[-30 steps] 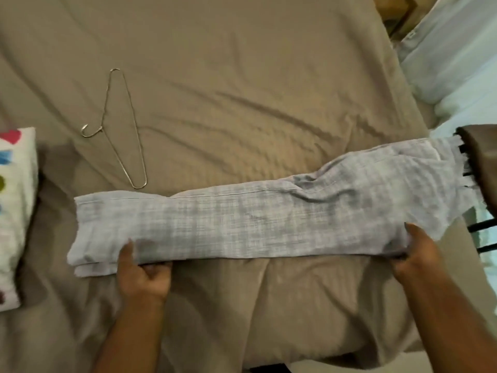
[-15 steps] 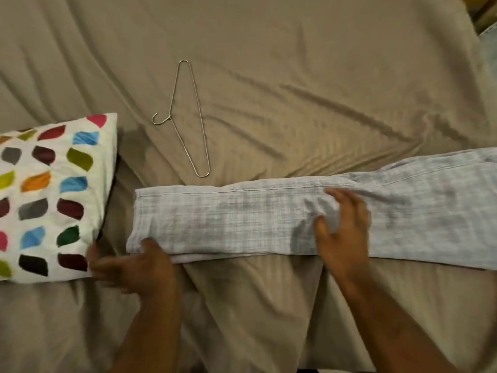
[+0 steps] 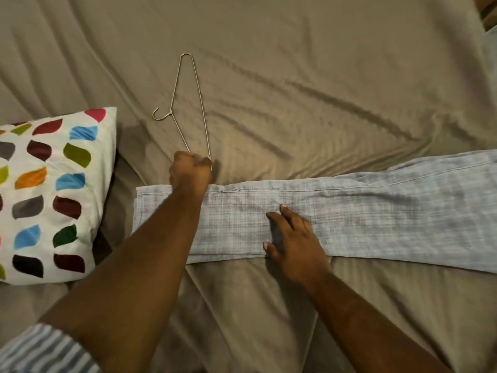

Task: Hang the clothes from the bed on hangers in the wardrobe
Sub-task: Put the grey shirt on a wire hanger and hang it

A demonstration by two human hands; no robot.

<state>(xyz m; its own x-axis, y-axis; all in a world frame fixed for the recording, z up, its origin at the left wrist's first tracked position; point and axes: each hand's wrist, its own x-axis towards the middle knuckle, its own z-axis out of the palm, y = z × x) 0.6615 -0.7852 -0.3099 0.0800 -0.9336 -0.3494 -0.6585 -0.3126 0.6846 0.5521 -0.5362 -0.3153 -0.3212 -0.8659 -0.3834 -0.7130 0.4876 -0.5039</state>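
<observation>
Head camera view, looking down onto a bed covered with a wrinkled tan sheet (image 3: 295,76).

A pair of pale grey-blue woven trousers (image 3: 376,219) lies folded lengthwise into a long flat strip. It runs from just left of centre out past the frame edge at 3 o'clock.

The right hand (image 3: 293,238) rests on the trousers near the middle of the picture. Its fingers are spread and laid flat on the cloth, holding nothing, with the thumb at the strip's near edge.

The left hand (image 3: 191,170) reaches across the trousers' left end to the sheet just beyond, at about 11 o'clock from centre. Its fingers are curled closed around the near corner of a thin wire hanger (image 3: 199,103). The rest of the hanger lies on the sheet, stretching away toward 12 o'clock, its hook pointing toward 9 o'clock.

At 9 o'clock sits a white pillow (image 3: 48,189) printed with leaf shapes in many colours — close beside the trousers' left end. A blue-and-white striped sleeve (image 3: 45,351) shows at 7 o'clock.
</observation>
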